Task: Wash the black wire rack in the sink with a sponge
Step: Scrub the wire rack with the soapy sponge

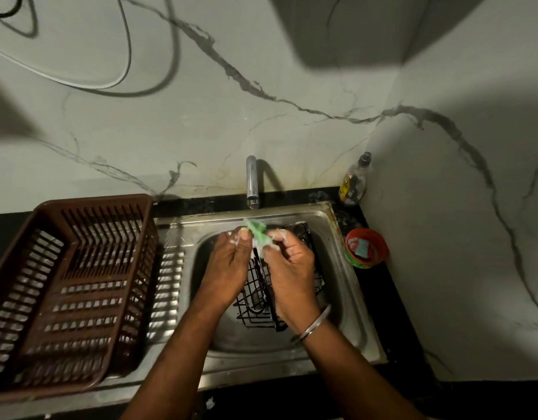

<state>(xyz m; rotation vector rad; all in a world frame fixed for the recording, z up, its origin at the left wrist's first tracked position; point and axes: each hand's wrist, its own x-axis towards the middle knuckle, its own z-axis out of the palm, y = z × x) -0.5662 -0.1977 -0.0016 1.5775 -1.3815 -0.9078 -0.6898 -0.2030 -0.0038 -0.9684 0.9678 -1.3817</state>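
Observation:
The black wire rack (pixel 255 295) lies in the steel sink (pixel 346 301), partly hidden under both hands. A green sponge (pixel 257 230), thin and soapy, is held above the rack near the sink's back edge. My left hand (pixel 228 268) pinches its left side with foam on the fingertips. My right hand (pixel 292 268) grips its right side; a metal bangle circles that wrist. Both hands are over the basin, above the rack.
A brown plastic dish basket (pixel 49 283) sits on the drainboard at left. The tap (pixel 252 181) stands behind the sink, no water visible. A clear bottle (pixel 354 184) and a red soap tub (pixel 366 248) stand at right by the corner wall.

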